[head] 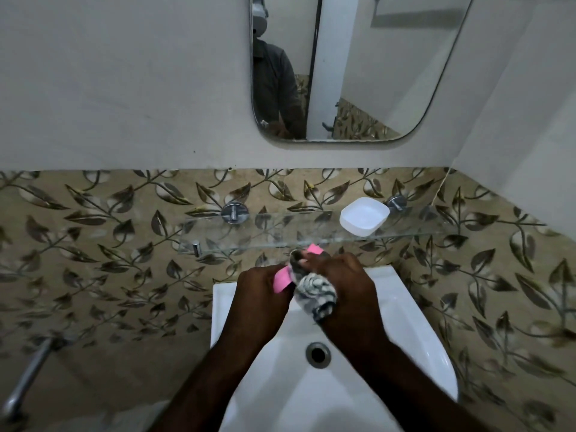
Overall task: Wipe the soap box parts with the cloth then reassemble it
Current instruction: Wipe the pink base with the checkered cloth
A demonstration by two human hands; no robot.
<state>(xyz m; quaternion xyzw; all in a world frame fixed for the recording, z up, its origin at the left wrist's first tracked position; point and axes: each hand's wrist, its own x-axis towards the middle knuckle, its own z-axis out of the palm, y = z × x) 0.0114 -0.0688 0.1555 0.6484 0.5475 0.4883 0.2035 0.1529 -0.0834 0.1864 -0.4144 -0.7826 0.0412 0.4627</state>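
The light is dim and soft with only faint shadows; the white sink is the brightest surface and carries a faint sheen, while the left hand and right hand show as dark, slightly soft shapes. The wide lens bends the mirror and walls, and the leaf-patterned tiles and metal pipe smear into blur towards the edges.

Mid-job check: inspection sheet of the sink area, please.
Surface: white ceramic sink; clear glass wall shelf behind it.
Job's things: pink plastic soap box part and grey-white patterned cloth held together over the sink; white plastic soap box tray on the shelf's right end.
Clutter: nothing seen.
Hands: left hand grips the pink part; right hand grips the cloth against it.
Cables: thin pale line by the right wall corner, cannot tell what.
Surroundings: leaf-patterned wall tiles, rounded mirror above, metal bar lower left.
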